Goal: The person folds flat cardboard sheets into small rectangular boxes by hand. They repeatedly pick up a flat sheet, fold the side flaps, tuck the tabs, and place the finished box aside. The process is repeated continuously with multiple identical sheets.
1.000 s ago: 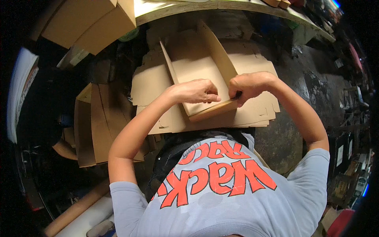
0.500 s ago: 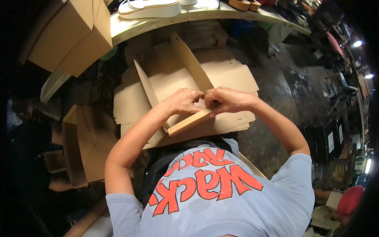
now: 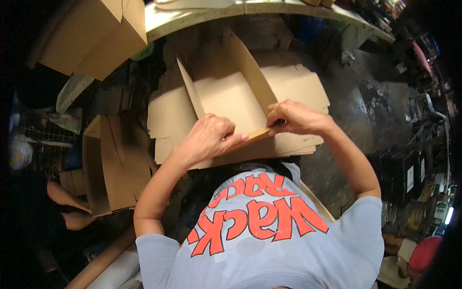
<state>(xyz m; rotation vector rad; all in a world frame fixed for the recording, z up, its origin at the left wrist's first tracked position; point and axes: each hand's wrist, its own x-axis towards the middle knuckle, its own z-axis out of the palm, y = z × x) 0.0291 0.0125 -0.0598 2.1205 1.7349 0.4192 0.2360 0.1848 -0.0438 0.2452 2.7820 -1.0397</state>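
Note:
A shallow cardboard box (image 3: 228,91), partly folded, lies in front of me with its two long side walls standing up. Under it is a stack of flat cardboard sheets (image 3: 305,89). My left hand (image 3: 207,137) is closed over the left part of the box's near end wall (image 3: 256,134), thumb along its top edge. At the near right corner, my right hand (image 3: 296,118) pinches the same wall where it meets the right side wall. A short strip of folded edge shows between the hands; the rest of that wall is covered by my fingers.
Beyond the stack runs a pale bench (image 3: 202,21) with a white shoe (image 3: 192,4) on it. A large carton (image 3: 91,38) stands at upper left, an open carton (image 3: 122,164) at left beside a person's arm (image 3: 67,197). Black boxes (image 3: 399,171) stand to the right.
My left hand has slid left along the near end wall, away from my right hand. The wall's folded strip, broadly visible before, is now mostly covered. The whole view has shifted slightly.

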